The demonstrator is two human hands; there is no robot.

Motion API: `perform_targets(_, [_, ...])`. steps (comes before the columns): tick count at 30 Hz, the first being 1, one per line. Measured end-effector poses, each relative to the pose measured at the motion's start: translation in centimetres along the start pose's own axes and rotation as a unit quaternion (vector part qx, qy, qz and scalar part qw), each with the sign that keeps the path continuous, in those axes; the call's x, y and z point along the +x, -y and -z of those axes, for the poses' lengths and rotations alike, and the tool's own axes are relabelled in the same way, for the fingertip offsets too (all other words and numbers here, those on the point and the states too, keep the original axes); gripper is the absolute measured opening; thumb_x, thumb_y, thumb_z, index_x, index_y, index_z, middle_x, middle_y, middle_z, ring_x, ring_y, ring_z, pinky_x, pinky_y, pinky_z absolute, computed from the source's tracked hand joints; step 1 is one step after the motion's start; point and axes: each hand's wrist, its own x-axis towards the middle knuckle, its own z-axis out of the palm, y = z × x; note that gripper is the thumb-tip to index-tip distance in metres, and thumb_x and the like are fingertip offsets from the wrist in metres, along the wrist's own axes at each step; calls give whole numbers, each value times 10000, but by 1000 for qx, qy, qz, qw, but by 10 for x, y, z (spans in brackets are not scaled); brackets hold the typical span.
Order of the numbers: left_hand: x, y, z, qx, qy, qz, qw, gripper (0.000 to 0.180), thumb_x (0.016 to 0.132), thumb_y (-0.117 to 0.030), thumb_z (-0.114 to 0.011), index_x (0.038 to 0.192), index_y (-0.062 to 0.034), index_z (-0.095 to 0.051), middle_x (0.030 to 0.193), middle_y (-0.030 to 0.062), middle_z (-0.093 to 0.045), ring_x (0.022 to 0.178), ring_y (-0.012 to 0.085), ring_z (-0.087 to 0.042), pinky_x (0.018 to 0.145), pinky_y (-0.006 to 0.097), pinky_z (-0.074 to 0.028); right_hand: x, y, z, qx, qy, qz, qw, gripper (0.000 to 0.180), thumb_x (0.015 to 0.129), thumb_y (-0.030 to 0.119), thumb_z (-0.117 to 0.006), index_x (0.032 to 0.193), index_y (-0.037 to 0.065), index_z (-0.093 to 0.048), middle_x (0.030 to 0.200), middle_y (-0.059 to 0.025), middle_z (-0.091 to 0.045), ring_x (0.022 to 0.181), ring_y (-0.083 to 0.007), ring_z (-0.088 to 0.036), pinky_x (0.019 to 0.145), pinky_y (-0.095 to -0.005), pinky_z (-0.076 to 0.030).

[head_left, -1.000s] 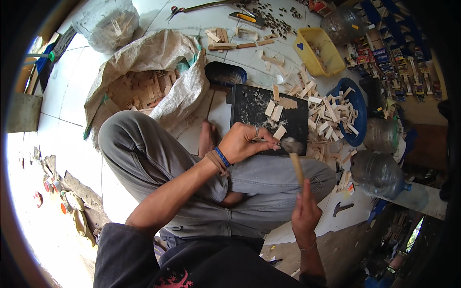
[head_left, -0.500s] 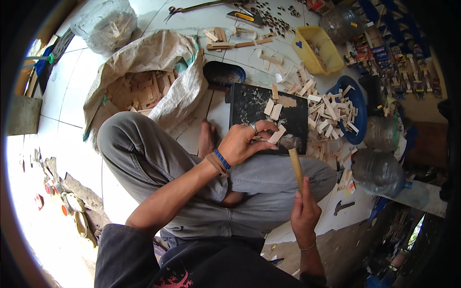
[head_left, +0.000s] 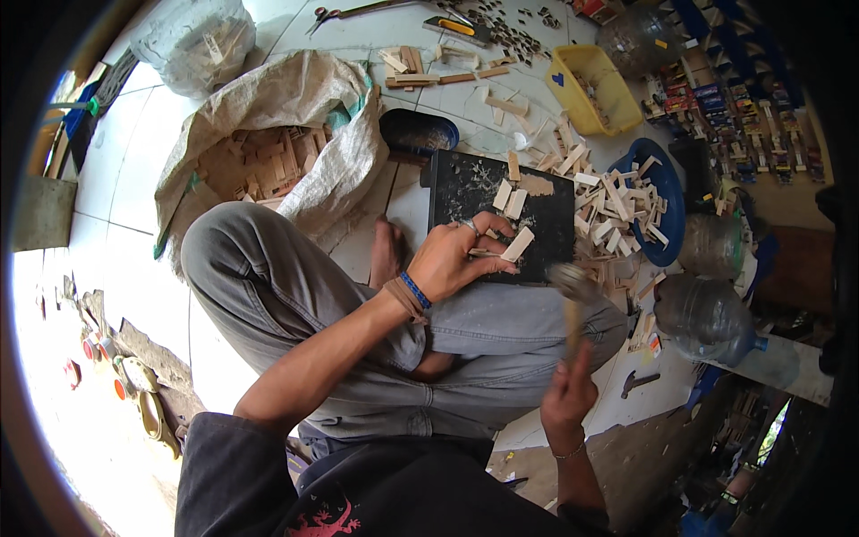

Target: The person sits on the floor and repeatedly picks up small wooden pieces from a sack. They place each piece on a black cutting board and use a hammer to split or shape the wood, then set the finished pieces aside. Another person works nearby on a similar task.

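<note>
On the near edge of a black board [head_left: 550, 242], my left hand [head_left: 447, 261] pinches a small assembly of pale wooden pieces [head_left: 518, 244] between thumb and fingers. My right hand [head_left: 569, 394] grips a hammer [head_left: 574, 313] by its wooden handle. The hammer's head, slightly blurred, is raised right of the held wood, over my right knee and apart from the wood. Farther up the board lie two small wooden blocks [head_left: 514, 204] side by side and another block [head_left: 514, 166], among shavings.
Joined wooden pieces [head_left: 601, 192] heap right of the board and spill into a blue basin [head_left: 677, 224]. A woven sack [head_left: 353, 170] of wood pieces stands left. Beyond are a dark blue tray [head_left: 398, 125] and a yellow tub [head_left: 573, 94]. Another hammer [head_left: 641, 384] lies on the floor at right.
The hammer has swung up and to the right, away from the held wood. My left hand still holds the wooden pieces, shifted slightly.
</note>
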Motion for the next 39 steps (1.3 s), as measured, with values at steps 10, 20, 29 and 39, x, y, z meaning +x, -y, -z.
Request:
perform_targets(10, [-1,3,0,21,14,-3,1000,400,924,-167,-802,1222,-68,-553,974,77,-811,982,221,-786,818,314,-584,-11,6,-7,27,69,-72,995,543,1047,44,-571,1570,-1,-431,1119,-255,-739,900,-338,-765,753,-391,-583])
perform_targets(20, [-3,6,0,15,2,0,1000,426,924,-148,-797,1250,-67,-535,987,79,-811,973,220,-785,811,320,-582,0,13,6,143,36,-168,975,538,1045,48,-589,1561,-4,-445,1192,-238,-720,738,-187,-647,631,-343,-518])
perform_targets(29, [-3,3,1,19,4,19,1000,445,913,-157,-813,1255,-67,-542,976,82,-810,964,203,-785,807,311,-575,3,6,-1,17,80,-54,995,560,1018,45,-630,1533,-59,-437,1128,-218,-734,771,-335,-697,680,-381,-551])
perform_targets(39, [-4,11,0,-4,3,-1,1000,403,935,-120,-786,1249,-56,-543,982,82,-810,960,173,-776,820,308,-575,-33,6,-19,56,101,-114,987,575,1037,61,-581,1556,-69,-373,1202,-261,-621,981,-369,-637,812,-408,-553])
